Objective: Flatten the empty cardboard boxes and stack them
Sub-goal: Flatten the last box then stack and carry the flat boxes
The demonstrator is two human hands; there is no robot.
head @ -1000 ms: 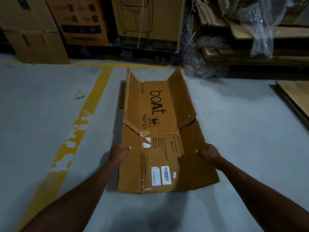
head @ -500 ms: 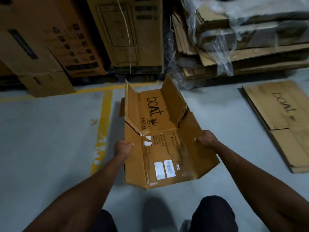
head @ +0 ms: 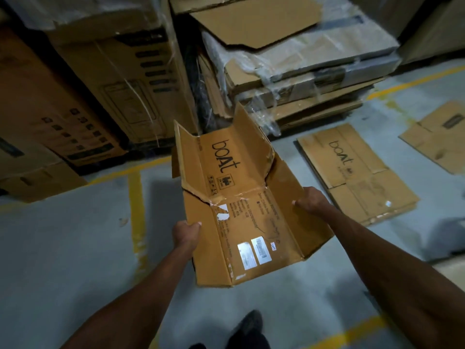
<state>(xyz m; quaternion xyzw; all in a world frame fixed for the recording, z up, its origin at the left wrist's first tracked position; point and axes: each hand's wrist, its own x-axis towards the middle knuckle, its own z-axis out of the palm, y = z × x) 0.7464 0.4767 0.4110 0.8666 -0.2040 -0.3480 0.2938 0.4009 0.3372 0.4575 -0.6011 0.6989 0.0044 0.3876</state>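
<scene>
A brown flattened cardboard box (head: 241, 197) printed "boAt", with white labels near its close end, hangs in the air in front of me, tilted, its side flaps bent upward. My left hand (head: 185, 234) grips its left edge and my right hand (head: 312, 201) grips its right edge. On the grey floor to the right lies a stack of flattened boxes (head: 352, 172), the top one also printed "boAt".
Tall printed cartons (head: 120, 79) stand at the back left. A plastic-wrapped pile of flat cardboard (head: 302, 71) sits at the back centre. Another flat cardboard piece (head: 437, 139) lies at far right. Yellow floor lines (head: 137, 210) run under the box. My shoe (head: 247, 326) shows at the bottom.
The box has been lifted off the floor and carried up and toward the right. My view has swung right, bringing the floor stack and the far-right cardboard into sight.
</scene>
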